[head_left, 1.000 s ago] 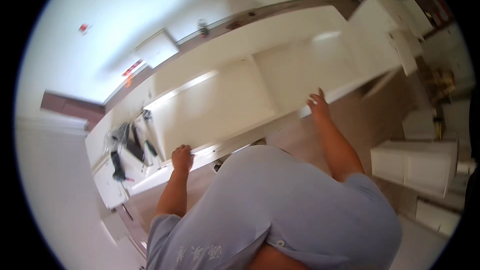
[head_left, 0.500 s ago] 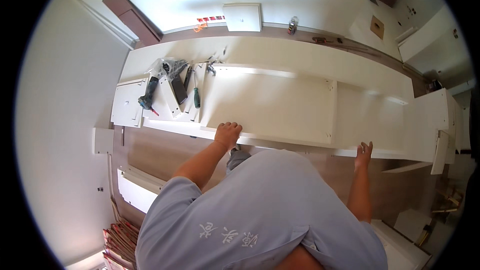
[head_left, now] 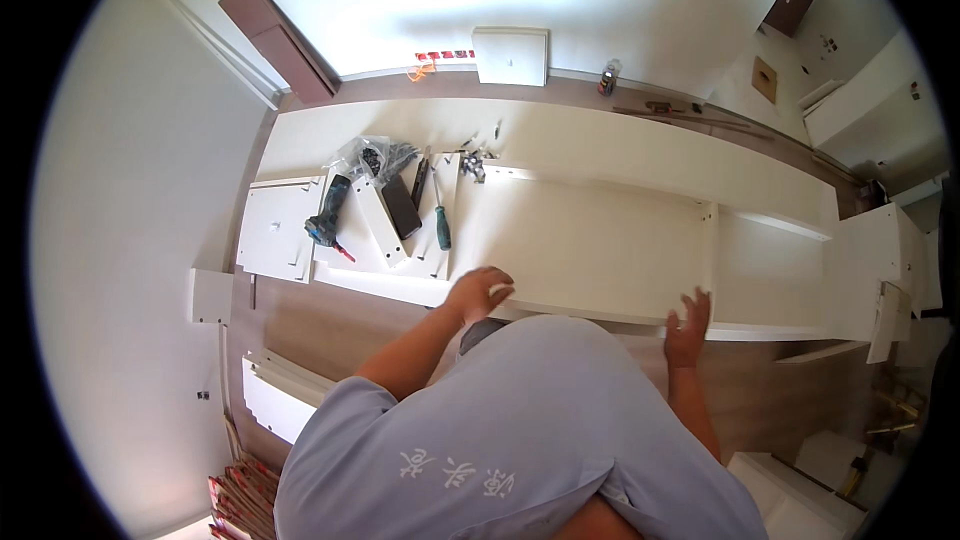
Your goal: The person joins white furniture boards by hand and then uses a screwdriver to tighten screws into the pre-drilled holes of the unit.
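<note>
A long white cabinet frame (head_left: 590,240) lies flat in front of me, with a cross divider (head_left: 709,240) toward its right part. My left hand (head_left: 480,295) is over its near edge, fingers loosely spread, holding nothing. Farther right, my right hand (head_left: 687,328) is raised at the same edge with its fingers apart and nothing in them. Left of the frame's inside lie a green-handled screwdriver (head_left: 443,228), a black flat object like a phone (head_left: 401,208), a cordless drill (head_left: 324,220) and a clear plastic bag (head_left: 362,155) of small parts. Small metal fittings (head_left: 474,168) are scattered by the frame's far left corner.
White panels (head_left: 282,225) sit at the left end, and others (head_left: 280,395) lie on the floor at lower left. Brown boards (head_left: 280,45) lean on the far wall beside a white panel stack (head_left: 510,56). A bottle (head_left: 609,77) stands near that wall.
Both hands have come away from their hold on the frame's near edge, fingers opening. The right hand has moved left. The whole view has shifted slightly, while the tools lie where they were.
</note>
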The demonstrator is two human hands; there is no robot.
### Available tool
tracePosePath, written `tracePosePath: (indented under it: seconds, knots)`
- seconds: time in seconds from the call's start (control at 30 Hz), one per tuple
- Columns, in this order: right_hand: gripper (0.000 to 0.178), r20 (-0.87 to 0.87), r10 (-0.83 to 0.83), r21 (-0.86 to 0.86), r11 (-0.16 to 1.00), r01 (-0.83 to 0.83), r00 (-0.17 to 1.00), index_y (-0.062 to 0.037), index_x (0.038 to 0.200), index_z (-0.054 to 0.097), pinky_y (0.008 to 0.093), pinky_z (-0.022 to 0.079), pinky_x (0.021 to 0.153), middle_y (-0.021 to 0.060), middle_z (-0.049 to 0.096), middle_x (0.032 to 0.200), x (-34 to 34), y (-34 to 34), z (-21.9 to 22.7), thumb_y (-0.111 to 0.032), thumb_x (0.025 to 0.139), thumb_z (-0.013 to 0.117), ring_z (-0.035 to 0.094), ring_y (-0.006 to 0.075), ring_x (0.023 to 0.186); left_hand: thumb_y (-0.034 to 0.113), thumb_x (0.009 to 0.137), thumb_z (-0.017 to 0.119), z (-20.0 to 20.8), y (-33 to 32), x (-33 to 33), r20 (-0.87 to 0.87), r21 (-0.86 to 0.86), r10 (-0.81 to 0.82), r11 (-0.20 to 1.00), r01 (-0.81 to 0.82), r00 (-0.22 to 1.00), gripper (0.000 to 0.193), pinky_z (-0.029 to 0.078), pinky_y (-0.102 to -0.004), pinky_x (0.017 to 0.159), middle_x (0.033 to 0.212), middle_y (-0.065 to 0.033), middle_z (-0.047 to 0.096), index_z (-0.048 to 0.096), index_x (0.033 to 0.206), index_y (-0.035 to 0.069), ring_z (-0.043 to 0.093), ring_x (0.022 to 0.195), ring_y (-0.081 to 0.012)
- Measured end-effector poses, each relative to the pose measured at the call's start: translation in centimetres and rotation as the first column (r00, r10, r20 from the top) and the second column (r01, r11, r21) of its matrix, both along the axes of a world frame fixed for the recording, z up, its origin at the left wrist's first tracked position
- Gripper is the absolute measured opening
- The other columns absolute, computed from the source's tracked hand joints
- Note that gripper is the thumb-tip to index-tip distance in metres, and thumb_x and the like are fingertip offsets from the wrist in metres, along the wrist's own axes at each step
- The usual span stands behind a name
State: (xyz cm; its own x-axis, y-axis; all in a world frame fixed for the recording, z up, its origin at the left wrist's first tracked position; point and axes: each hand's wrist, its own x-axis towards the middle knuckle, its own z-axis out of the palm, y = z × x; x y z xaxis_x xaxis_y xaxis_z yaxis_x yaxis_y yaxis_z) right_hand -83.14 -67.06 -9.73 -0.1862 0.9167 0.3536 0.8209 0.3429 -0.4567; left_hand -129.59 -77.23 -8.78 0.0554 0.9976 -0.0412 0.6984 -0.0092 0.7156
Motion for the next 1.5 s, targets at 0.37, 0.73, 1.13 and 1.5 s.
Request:
tracePosePath:
  seconds: [0.37, 0.73, 1.13, 1.5]
  knots:
    - [0.028, -0.207, 0.263, -0.333, 0.887, -0.321, 0.942, -0.0066, 0.117, 0.069, 0.0417, 0.053, 0.102, 0.0124, 0.071, 0.122, -23.7, -4.4, 2.6, -0.016, 0.090, 0.071, 0.065, 0.0327, 0.118, 0.018, 0.099, 0.058, -5.4, 7.2, -33.5, 0.046, 0.225, 0.768, 0.615, -0.755, 0.639, 0.025, 0.053, -0.0455, 0.093, 0.112, -0.0191, 0.073, 0.073, 0.116, 0.007, 0.069, 0.105, -0.0359]
    - [0.039, -0.160, 0.509, -0.632, 0.605, -0.484, 0.846, -0.0046, 0.128, 0.062, 0.0452, 0.054, 0.097, 0.0156, 0.066, 0.130, -40.3, -0.9, 1.9, -0.024, 0.094, 0.067, 0.065, 0.0361, 0.117, 0.007, 0.089, 0.062, -9.6, 15.8, -40.8, -0.616, -0.262, 0.155, 0.885, -0.386, 0.772, 0.027, 0.055, -0.0483, 0.100, 0.125, -0.0275, 0.066, 0.073, 0.113, 0.002, 0.066, 0.118, -0.0411]
    - [0.061, 0.071, 0.298, -0.792, 0.597, -0.128, 0.952, 0.0033, 0.135, 0.044, 0.0504, 0.057, 0.092, 0.0265, 0.064, 0.120, -53.6, 0.5, -6.5, -0.029, 0.091, 0.072, 0.069, 0.0448, 0.106, 0.004, 0.087, 0.063, -9.0, 15.1, -40.1, -0.641, -0.335, 0.065, 0.873, -0.355, 0.765, 0.039, 0.054, -0.0479, 0.103, 0.140, -0.0280, 0.058, 0.064, 0.125, -0.003, 0.065, 0.121, -0.0445]
    - [0.058, -0.345, 0.040, -0.845, 0.421, -0.328, 0.938, -0.0017, 0.144, 0.050, 0.0382, 0.058, 0.076, 0.0169, 0.070, 0.101, -39.8, -0.9, 2.4, -0.016, 0.092, 0.071, 0.071, 0.0228, 0.082, 0.010, 0.084, 0.068, -7.2, 14.6, -40.6, -0.491, -0.106, 0.278, 0.921, -0.374, 0.825, 0.017, 0.056, -0.0481, 0.093, 0.106, -0.0240, 0.073, 0.076, 0.096, 0.001, 0.070, 0.102, -0.0429]
